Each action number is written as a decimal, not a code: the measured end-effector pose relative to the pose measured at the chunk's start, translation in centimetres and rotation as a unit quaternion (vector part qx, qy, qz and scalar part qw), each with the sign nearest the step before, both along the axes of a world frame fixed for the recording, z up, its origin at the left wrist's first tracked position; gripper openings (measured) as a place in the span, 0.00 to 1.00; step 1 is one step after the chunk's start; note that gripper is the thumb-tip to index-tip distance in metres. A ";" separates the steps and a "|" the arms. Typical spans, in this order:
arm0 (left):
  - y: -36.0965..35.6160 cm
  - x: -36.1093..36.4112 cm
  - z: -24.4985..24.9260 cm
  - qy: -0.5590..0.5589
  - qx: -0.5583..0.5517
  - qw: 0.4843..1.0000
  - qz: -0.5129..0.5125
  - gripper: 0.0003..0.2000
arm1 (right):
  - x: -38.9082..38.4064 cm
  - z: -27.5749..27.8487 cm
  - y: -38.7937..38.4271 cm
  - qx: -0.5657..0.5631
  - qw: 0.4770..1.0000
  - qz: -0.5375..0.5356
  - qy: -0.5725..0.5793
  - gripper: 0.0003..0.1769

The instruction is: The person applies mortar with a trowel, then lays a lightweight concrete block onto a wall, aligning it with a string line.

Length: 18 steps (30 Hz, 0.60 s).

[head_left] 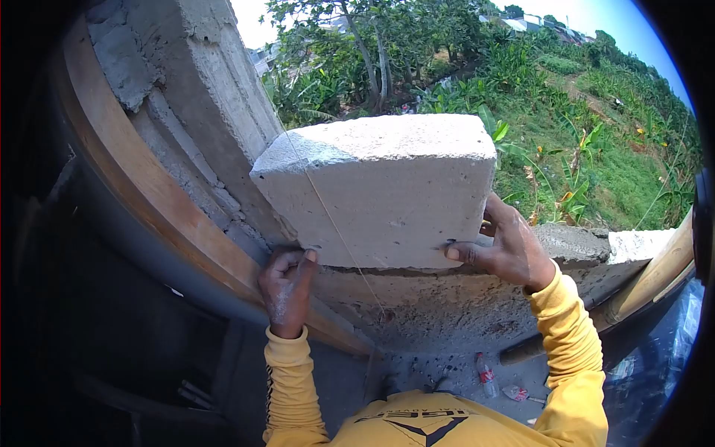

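Note:
A pale lightweight concrete block (387,201) stands on edge on top of a low wall (417,298), with a dark bed of mortar under it. My right hand (510,246) grips its lower right end, thumb on the near face and fingers bent around the side. At the lower left corner is my left hand (287,287), its thumb pressed at the block's bottom edge and its other fingers curled in, partly hidden. A thin string (335,214) runs slantwise across the block's near face.
A concrete column (216,82) rises at the left, beside a curved-looking wooden board (149,179). Wet mortar (570,244) lies on the wall to the right, near a bamboo pole (633,298). Plastic bottles (487,376) lie on the floor below. Trees and a green slope stand beyond.

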<state>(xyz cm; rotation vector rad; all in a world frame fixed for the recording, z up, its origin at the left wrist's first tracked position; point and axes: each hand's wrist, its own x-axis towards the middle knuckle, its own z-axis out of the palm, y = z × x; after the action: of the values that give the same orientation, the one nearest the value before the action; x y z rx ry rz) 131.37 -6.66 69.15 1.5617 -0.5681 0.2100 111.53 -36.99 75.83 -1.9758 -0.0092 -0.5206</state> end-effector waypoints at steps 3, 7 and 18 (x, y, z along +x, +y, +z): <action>0.1 -0.1 0.2 -0.005 0.019 1.000 0.008 0.10 | 0.2 -0.2 -0.3 -0.013 1.000 0.003 -0.012 0.64; 0.1 -0.1 0.4 -0.012 0.019 1.000 0.007 0.10 | 0.1 0.0 -0.5 -0.055 0.998 -0.009 -0.017 0.64; 0.6 0.3 0.1 0.012 0.037 0.999 -0.005 0.10 | 0.1 -0.1 -0.5 -0.055 0.998 -0.019 -0.033 0.64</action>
<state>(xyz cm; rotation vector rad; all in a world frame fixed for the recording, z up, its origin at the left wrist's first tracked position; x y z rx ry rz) 131.72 -6.04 69.28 1.6309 -0.5697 0.1629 111.61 -37.46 75.69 -2.0687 -0.0434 -0.6218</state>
